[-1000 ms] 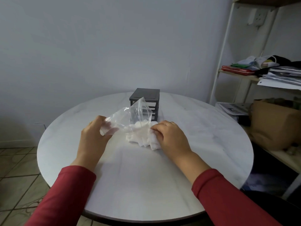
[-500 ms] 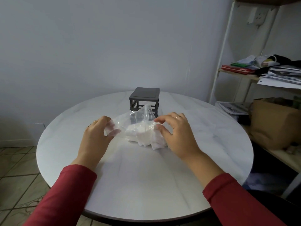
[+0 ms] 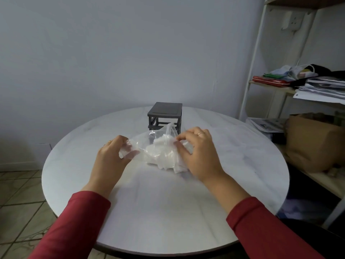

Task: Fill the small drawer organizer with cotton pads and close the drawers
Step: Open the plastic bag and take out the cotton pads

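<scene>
Hands at work, 2 of them, 1 on each side of 1 clear plastic bag (image 3: pixel 147 144). The left hand (image 3: pixel 112 157) has its grip clamped on the bag's left edge, thumb and fingers pinching the film. The right hand (image 3: pixel 200 157) curls its grip over the right edge, pinching plastic just above the cotton pads (image 3: pixel 160 156). It reads as a pull-apart hold, 1 side each, to open the bag's mouth. The pads lie heaped inside the bag on the worktop (image 3: pixel 168 212), too bunched to count. 1 dark drawer organizer (image 3: pixel 165 114) stands upright just behind. The bag hides its lower front, so its drawers can't be counted. Nothing looks loaded yet.
</scene>
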